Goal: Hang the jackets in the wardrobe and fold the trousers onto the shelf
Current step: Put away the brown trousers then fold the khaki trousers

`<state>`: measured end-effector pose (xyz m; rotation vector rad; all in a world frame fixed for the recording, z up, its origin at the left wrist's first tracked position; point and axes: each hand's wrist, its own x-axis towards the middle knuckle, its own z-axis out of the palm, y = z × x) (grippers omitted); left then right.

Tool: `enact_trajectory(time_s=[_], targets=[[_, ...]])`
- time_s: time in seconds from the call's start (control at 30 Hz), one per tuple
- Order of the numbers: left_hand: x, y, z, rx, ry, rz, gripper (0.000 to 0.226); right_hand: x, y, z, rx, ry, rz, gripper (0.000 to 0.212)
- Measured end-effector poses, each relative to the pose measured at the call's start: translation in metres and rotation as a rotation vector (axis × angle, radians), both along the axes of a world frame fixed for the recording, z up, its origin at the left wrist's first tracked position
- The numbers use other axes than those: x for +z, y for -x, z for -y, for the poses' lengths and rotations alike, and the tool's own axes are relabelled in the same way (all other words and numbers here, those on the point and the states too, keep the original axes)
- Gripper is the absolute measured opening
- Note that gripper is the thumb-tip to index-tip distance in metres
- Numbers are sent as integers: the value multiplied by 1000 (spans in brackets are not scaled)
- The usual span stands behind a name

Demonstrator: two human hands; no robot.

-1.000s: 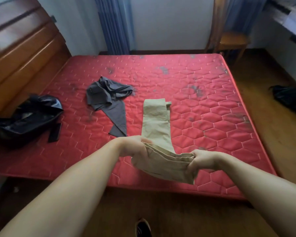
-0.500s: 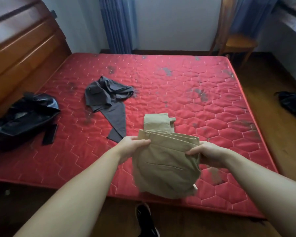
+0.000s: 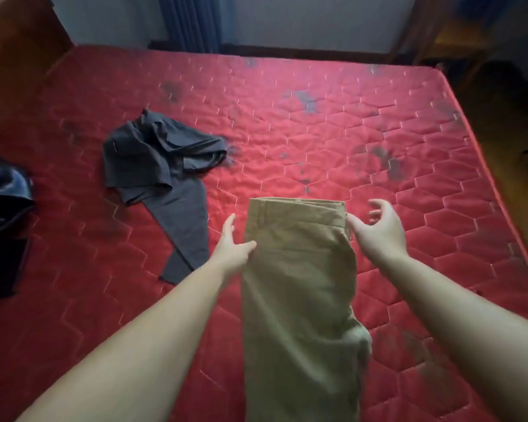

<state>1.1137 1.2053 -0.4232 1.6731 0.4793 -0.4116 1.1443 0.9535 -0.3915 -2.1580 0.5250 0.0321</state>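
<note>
Obs: trousers (image 3: 299,269) lie on bed (image 3: 378,132), long axis running straight away from body, waistband far. 2 hands flank it: left hand (image 3: 230,248) open, thumb touching left edge; right hand (image 3: 378,229) open, loosely curled, at waistband corner; equally near

The khaki trousers (image 3: 299,269) lie lengthwise on the red quilted bed (image 3: 317,132), waistband at the far end, with the near part blurred where it hangs toward the bed's edge. The left hand (image 3: 232,248) sits at the trousers' left edge, fingers straight and thumb resting on the fabric. The right hand (image 3: 378,229) is at the right corner of the waistband, fingers spread and loosely bent; its thumb seems to touch the cloth, though blur leaves that uncertain. Well left of the khaki pair, grey trousers (image 3: 165,166) lie crumpled with one leg trailing toward the near side. A shiny black jacket (image 3: 3,199) lies at the bed's left edge, below the wooden headboard (image 3: 16,41).
</note>
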Motion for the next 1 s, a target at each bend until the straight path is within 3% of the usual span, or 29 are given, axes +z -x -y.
enact_trajectory(time_s=[0.07,0.17,0.3,0.37,0.47,0.57,0.67,0.83,0.93,1.0], targets=[[-44,-1,0,-206,-306,-12,84,-35,1,-4,96,152,71,43],[-109,47,18,-613,-671,-35,76,-115,51,-5,439,331,-111,47],[-159,122,54,-948,-792,-153,72,-195,136,4,772,628,-331,68],[-175,148,61,-966,-835,-194,74,-214,163,9,772,729,-338,75],[-184,181,64,-966,-946,-16,67,-223,188,12,803,724,-169,79],[-191,204,66,-1027,-953,113,63,-230,211,11,939,705,-75,68],[-201,224,66,-1059,-963,110,70,-244,235,22,988,742,-132,66],[-203,241,66,-1141,-1026,55,88,-250,252,38,1042,780,-94,87],[-205,252,66,-1033,-1047,106,86,-250,263,48,1122,804,-63,100],[-209,259,62,-941,-1040,205,87,-251,267,55,1180,807,-13,93]])
